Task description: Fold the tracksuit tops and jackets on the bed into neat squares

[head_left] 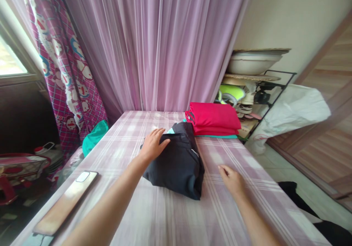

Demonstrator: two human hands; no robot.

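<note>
A folded black garment (176, 165) lies in the middle of the table, with a patch of light teal showing at its far side. My left hand (154, 143) rests on the garment's upper left part, fingers stretched out and thumb apart. To the right of the garment, separate from it, my right hand (233, 180) is at the tabletop with its fingers curled in and nothing visible in them. Just behind the black garment sits a stack of folded red cloth (216, 119) with a teal layer (220, 136) at the bottom.
A phone (67, 203) lies face down at the left edge of the checkered tablecloth (123, 213). Teal cloth (95, 137) hangs beyond that edge. Purple curtains (154, 44) close off the back. On the right stand a rack (277, 99) with a white basin (254, 62) and a white bag (297, 106).
</note>
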